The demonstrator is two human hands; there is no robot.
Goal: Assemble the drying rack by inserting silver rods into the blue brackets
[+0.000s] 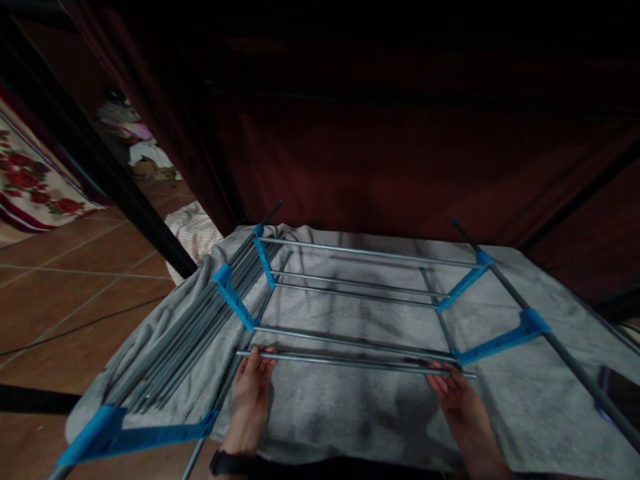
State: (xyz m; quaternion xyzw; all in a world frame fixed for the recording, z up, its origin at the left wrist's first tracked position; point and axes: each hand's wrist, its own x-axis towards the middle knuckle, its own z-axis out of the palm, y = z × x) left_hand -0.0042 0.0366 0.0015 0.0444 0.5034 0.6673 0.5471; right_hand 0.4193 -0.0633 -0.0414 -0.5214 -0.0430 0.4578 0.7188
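Across the grey cloth [350, 413]: tubular rack frame [370, 253]. Bundle of grey tubes [200, 329] along its left side. Loose metal tube [350, 363] just beside the closest crossbar [350, 343]. Blue plastic brackets [233, 300] on both sides. Left hand's [251, 390] grip pinches the loose tube's left end; right hand's [457, 397] holds near its right.

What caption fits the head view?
Left hand and right hand hold a gray rod beside a blue-bracketed frame over gray cloth.

The right edge cuts off a long pole [575, 369] and a dim, unidentifiable object [621, 390]. The flowered cloth [37, 173] is cropped at left. The far heap [145, 150] is blurred
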